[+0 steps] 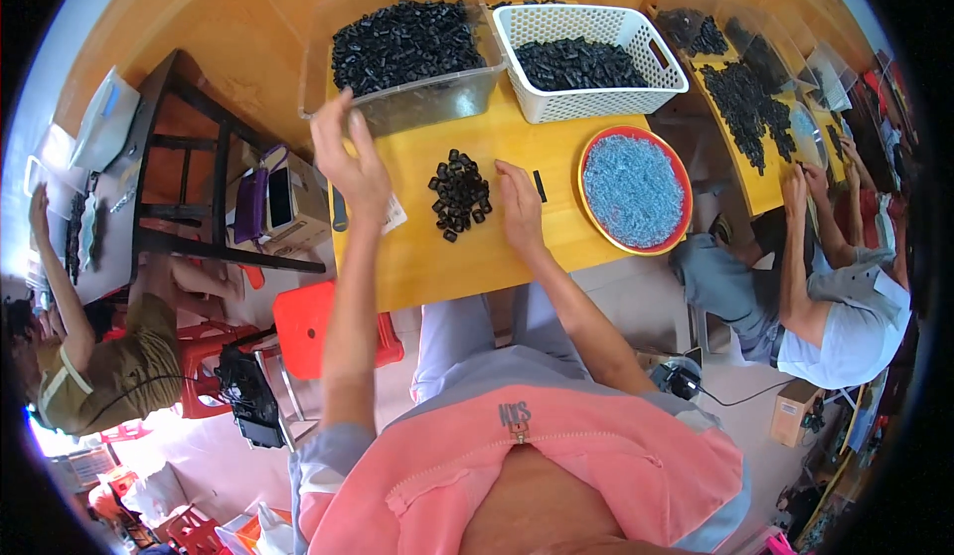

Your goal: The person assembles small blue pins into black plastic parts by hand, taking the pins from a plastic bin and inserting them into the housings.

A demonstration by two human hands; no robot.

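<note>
A small pile of short black plastic pieces [459, 195] lies on the yellow table [417, 275] in front of me. My left hand [353, 162] is raised left of the pile, by the front left corner of a clear bin [427, 108]; its fingers are spread with nothing visible in them. Just right of the pile, my right hand [520, 207] lies on edge at the tabletop, fingers stretched out and apparently holding nothing. A thin black strip [540, 186] lies beside that hand. Black parts [407, 43] fill much of the clear bin.
At the back stands a white perforated basket [581, 107] of black parts. A red-rimmed round tray [686, 172] of pale blue pieces [636, 190] sits to the right. People work at both sides; a red stool [298, 331] stands at lower left.
</note>
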